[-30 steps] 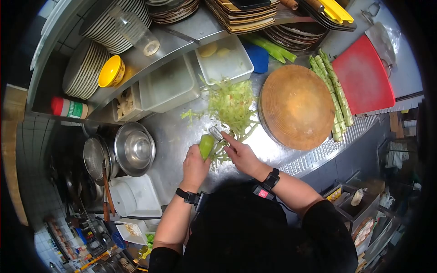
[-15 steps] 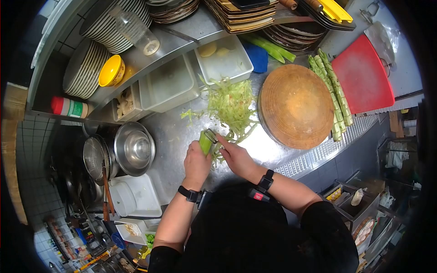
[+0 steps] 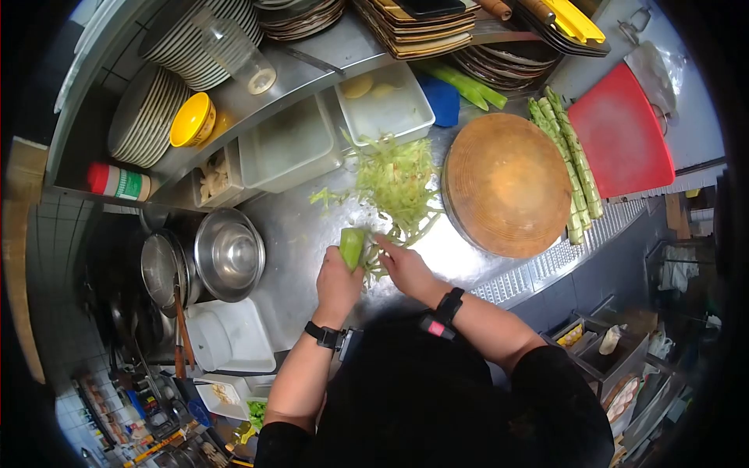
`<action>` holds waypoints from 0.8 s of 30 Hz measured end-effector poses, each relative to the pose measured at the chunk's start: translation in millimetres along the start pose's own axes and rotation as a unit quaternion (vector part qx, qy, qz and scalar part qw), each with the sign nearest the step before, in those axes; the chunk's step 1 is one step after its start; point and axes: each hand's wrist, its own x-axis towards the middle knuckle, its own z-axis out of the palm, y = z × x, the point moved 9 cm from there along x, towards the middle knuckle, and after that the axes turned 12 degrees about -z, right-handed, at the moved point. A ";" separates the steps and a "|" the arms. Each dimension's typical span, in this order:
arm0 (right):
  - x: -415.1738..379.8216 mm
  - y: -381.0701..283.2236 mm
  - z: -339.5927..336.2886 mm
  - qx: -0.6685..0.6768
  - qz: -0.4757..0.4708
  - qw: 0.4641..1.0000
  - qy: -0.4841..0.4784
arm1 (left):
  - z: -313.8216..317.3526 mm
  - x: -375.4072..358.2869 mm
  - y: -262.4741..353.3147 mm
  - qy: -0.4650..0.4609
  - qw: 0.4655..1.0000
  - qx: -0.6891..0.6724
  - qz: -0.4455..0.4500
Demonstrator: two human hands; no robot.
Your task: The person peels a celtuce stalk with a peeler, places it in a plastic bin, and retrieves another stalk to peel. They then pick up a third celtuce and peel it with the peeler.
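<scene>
The left hand (image 3: 337,282) is wrapped around the near end of a green stalk (image 3: 352,247), its fingers curled tight about it so that the far end sticks up and away from the body, just above the steel surface (image 3: 300,234). Held upright like that, the length of the stalk is bare and reachable from the side. The right hand (image 3: 406,269) lies just right of it, fingers pressed together around a peeler whose head is hidden against the top of the stalk; only a sliver of it may show, and I cannot tell the blade's angle. The two hands nearly touch.

Just beyond them, a loose heap of pale green peelings (image 3: 398,183) spreads over the surface, lying on the far side of the hands, where strips thrown off away from the body would land. To the right of the heap sits a round wooden chopping board (image 3: 507,183), bare, and past it a row of unpeeled stalks (image 3: 573,164) lies along the edge of a red board (image 3: 624,129), within reach of the right hand.

On the far side stand two pale tubs (image 3: 386,105), one holding a few peeled pieces. To the left sit a steel bowl (image 3: 230,255) and a strainer. Stacked plates (image 3: 144,117) and a yellow bowl (image 3: 191,121) rest on the shelf above.
</scene>
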 end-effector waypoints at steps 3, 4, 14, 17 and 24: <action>-13.6 38.8 7.3 -0.032 0.026 0.998 -0.055 | -6.0 6.2 3.3 0.003 1.000 0.000 -0.013; -2.5 24.9 -1.3 -0.032 0.022 0.997 -0.062 | -7.5 7.3 3.0 0.010 1.000 -0.002 0.002; 6.3 16.9 -13.5 -0.015 0.022 0.993 -0.116 | -3.8 3.6 1.4 -0.030 0.999 -0.023 0.009; -1.6 36.1 -18.9 -0.034 0.068 0.992 -0.104 | -6.9 3.6 2.8 -0.017 1.000 -0.003 0.022; 17.9 -18.0 -25.6 0.006 -0.086 0.994 -0.072 | -5.1 4.2 -1.5 -0.033 0.998 0.037 0.023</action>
